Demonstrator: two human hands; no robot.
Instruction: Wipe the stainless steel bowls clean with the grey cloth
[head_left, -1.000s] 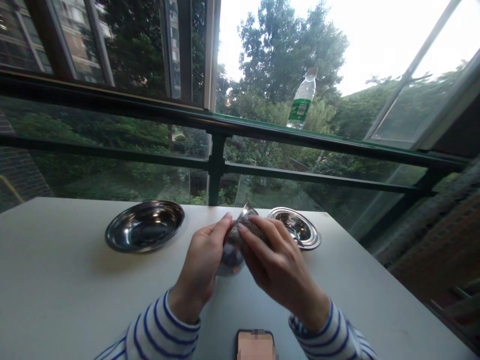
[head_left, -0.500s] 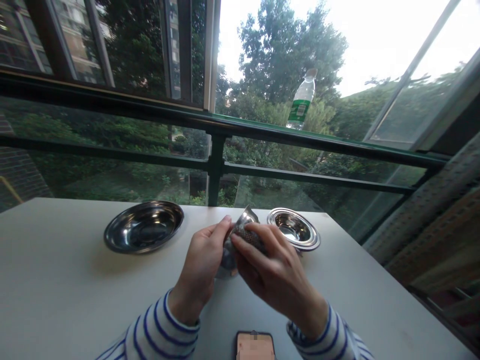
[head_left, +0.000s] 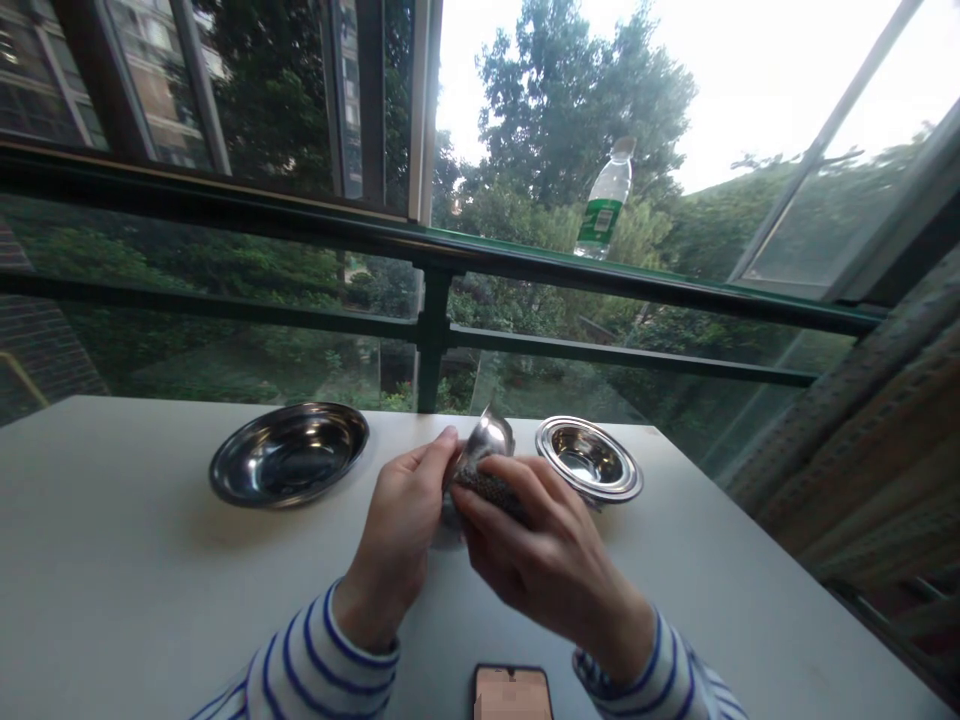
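In the middle of the head view, a small shiny metal bowl is held tilted above the table. My left hand grips it at its left edge, thumb up along the rim. My right hand is closed round a dark, fine-checked cloth, pressed against the bowl's surface. Fingers of both hands hide much of the bowl and the cloth.
A wide metal bowl stands to the left on the white table. Stacked metal dishes are at the right. A phone lies near the front. Behind are a green railing and a plastic bottle.
My right hand and the cloth have shifted slightly left and down over the bowl. The bowl has turned a little, showing more of its shiny surface. My left hand keeps its grip.
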